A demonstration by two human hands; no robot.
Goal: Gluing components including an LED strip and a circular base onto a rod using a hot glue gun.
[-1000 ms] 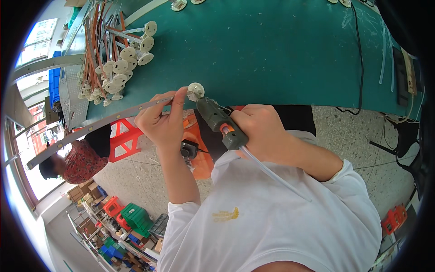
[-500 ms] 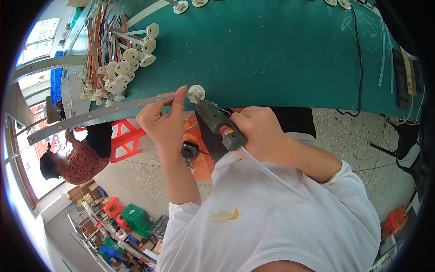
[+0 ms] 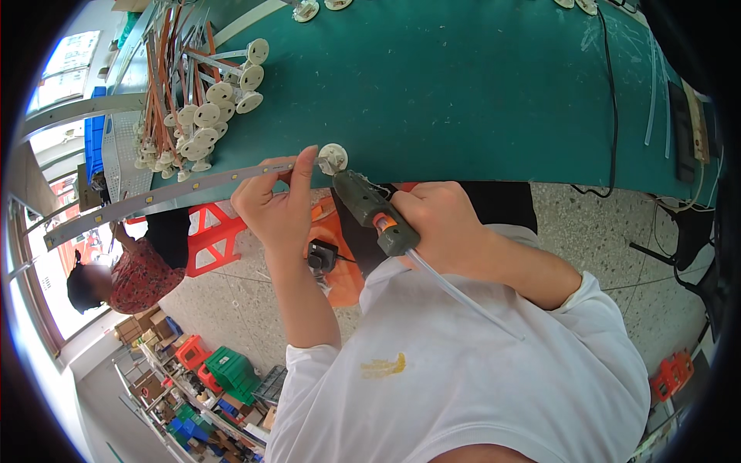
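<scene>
Between the thumb and fingers of my left hand (image 3: 270,208) is a long LED strip (image 3: 174,191), a narrow grey bar with small yellowish squares that reaches out to the left. At its right end sits a round white cap (image 3: 333,157). My right hand (image 3: 436,220) is wrapped round the body of a dark green hot glue gun (image 3: 364,207). The gun's nozzle is at the cap, touching or nearly so. A translucent glue stick (image 3: 467,298) sticks out of the gun's back end toward my shirt.
Several similar strips with round white ends (image 3: 207,116) lie piled on the green table (image 3: 448,92) at the far left. A black cable (image 3: 610,100) and a power strip (image 3: 697,123) are at the right. Another person (image 3: 143,270) is beyond a red stool (image 3: 212,239) on the left.
Almost nothing differs. The view has shifted very slightly; my hands, the strip and the glue gun keep the same places relative to one another.
</scene>
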